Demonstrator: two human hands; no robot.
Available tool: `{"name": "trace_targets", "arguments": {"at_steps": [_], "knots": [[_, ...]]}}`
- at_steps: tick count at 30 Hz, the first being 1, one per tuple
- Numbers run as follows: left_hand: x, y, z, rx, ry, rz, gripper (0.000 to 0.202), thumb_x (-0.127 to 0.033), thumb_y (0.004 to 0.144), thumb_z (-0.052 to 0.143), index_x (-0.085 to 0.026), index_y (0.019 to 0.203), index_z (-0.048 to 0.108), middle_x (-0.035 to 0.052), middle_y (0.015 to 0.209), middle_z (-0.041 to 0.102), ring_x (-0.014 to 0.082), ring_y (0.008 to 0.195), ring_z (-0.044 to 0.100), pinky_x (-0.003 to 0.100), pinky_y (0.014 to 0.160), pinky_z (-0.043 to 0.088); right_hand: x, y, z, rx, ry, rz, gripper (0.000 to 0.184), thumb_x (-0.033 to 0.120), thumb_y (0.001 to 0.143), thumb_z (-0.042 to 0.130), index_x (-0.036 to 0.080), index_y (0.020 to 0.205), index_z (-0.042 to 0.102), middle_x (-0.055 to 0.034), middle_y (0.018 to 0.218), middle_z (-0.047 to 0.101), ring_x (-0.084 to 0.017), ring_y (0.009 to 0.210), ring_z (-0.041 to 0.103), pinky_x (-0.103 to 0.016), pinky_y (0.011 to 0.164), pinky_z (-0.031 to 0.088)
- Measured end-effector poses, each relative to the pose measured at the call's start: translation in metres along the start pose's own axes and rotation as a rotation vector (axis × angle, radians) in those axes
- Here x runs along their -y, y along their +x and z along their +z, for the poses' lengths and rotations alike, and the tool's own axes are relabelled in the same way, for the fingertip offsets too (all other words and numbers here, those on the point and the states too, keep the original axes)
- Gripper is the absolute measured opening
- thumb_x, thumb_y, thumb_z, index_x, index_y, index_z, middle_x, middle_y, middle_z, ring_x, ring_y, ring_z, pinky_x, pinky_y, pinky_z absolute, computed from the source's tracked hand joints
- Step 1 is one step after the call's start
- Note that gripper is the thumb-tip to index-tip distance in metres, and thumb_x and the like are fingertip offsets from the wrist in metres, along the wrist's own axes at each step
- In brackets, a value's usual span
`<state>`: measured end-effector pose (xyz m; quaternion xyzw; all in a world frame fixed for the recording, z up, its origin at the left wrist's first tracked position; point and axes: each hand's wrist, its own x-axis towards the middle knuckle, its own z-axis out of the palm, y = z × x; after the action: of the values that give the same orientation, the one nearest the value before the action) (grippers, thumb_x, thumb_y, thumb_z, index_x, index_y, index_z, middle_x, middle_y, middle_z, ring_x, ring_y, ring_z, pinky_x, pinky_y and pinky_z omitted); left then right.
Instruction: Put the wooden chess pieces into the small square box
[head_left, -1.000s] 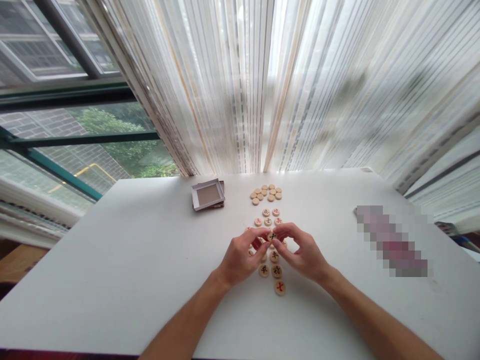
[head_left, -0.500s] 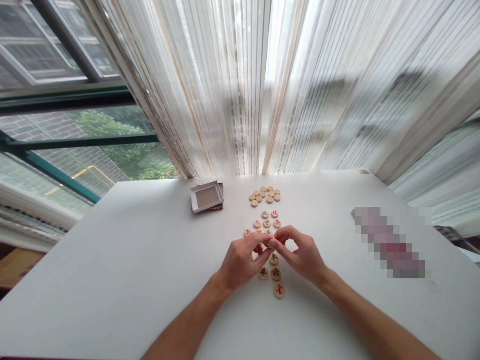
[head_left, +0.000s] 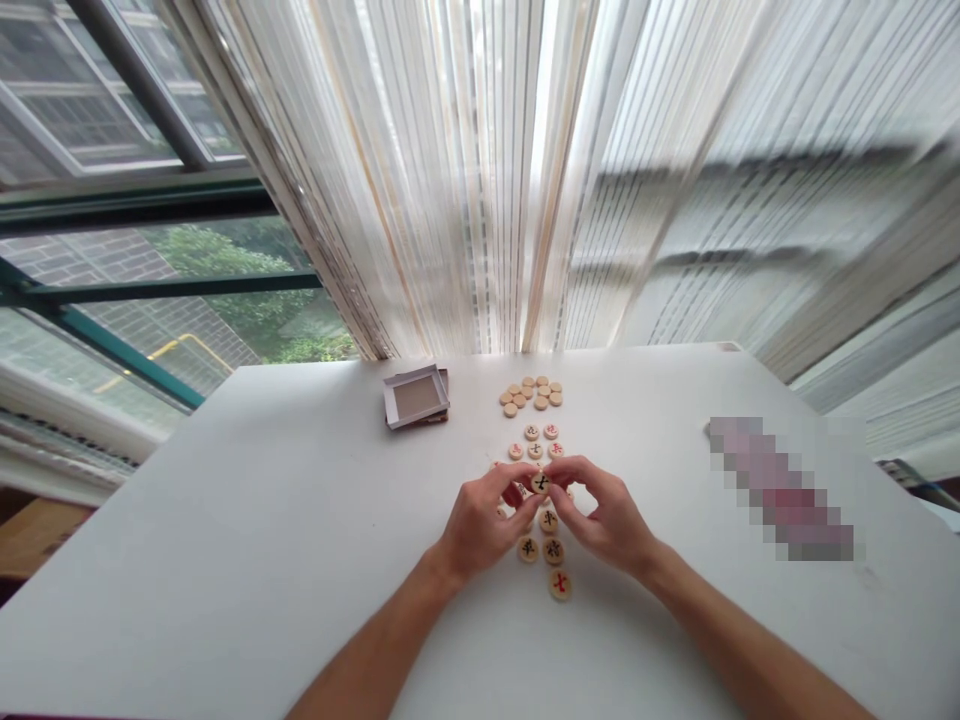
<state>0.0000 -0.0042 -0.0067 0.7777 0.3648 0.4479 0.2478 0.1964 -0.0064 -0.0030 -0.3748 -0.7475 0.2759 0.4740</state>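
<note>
Pinching a wooden xiangqi piece (head_left: 540, 483) between my left hand (head_left: 480, 525) and my right hand (head_left: 604, 520), both closed on it at the fingertips, I hold it over the table (head_left: 225, 480) with its black character facing up — right in the middle of the line of discs, where my hands crowd its neighbours. A disc this small seems best handled with light pressure at the rim only, so the face stays in view and my knuckles don't nudge the pieces under my palms. Counting what I can see: one piece in my grip, five marked discs (head_left: 535, 451) just above my fingers, four marked discs (head_left: 553, 551) below my hands, and a few partly hidden discs (head_left: 501, 510) at the edges of my hands, too covered to count. Farther off sits a cluster of plain discs (head_left: 529, 393), roughly a dozen — too tightly packed to be sure. One cardboard tray (head_left: 417, 396) rests on a second flat box (head_left: 442, 380), and a pixelated strip (head_left: 780, 490) lies to the right, too blurred to name.
</note>
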Motion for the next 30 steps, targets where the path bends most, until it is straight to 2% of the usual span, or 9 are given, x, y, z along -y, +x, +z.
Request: {"name": "trace_targets", "arguments": {"at_steps": [7, 20, 30], "knots": [[-0.0038, 0.0015, -0.0011, -0.004, -0.033, -0.057, 0.030, -0.024, 0.091, 0.065, -0.020, 0.121, 0.061, 0.0055, 0.100, 0.073, 0.0117, 0.069, 0.068, 0.025, 0.070, 0.059, 0.0020, 0.0010, 0.0003, 0.012, 0.033, 0.011, 0.022, 0.020, 0.094, 0.059, 0.023, 0.116, 0.061, -0.0072, 0.103, 0.069, -0.019, 0.083, 0.068, -0.034, 0.077, 0.059], [-0.0069, 0.0034, -0.0019, -0.007, -0.060, -0.083, 0.030, -0.023, 0.092, 0.062, -0.019, 0.122, 0.062, 0.0054, 0.098, 0.073, 0.0125, 0.071, 0.069, 0.026, 0.073, 0.059, 0.0038, 0.0027, -0.0001, 0.010, 0.060, -0.004, 0.029, 0.017, 0.091, 0.064, 0.023, 0.119, 0.060, -0.0055, 0.099, 0.068, -0.017, 0.080, 0.066, -0.033, 0.075, 0.059], [-0.0073, 0.0051, -0.0023, 0.033, -0.282, -0.253, 0.027, -0.031, 0.096, 0.058, -0.017, 0.119, 0.063, 0.0079, 0.100, 0.075, 0.0150, 0.071, 0.073, 0.026, 0.068, 0.061, 0.0041, 0.0023, 0.0009, 0.009, 0.021, -0.021, 0.026, 0.020, 0.091, 0.063, 0.024, 0.117, 0.061, -0.0052, 0.096, 0.068, -0.018, 0.078, 0.065, -0.034, 0.073, 0.059]]}}
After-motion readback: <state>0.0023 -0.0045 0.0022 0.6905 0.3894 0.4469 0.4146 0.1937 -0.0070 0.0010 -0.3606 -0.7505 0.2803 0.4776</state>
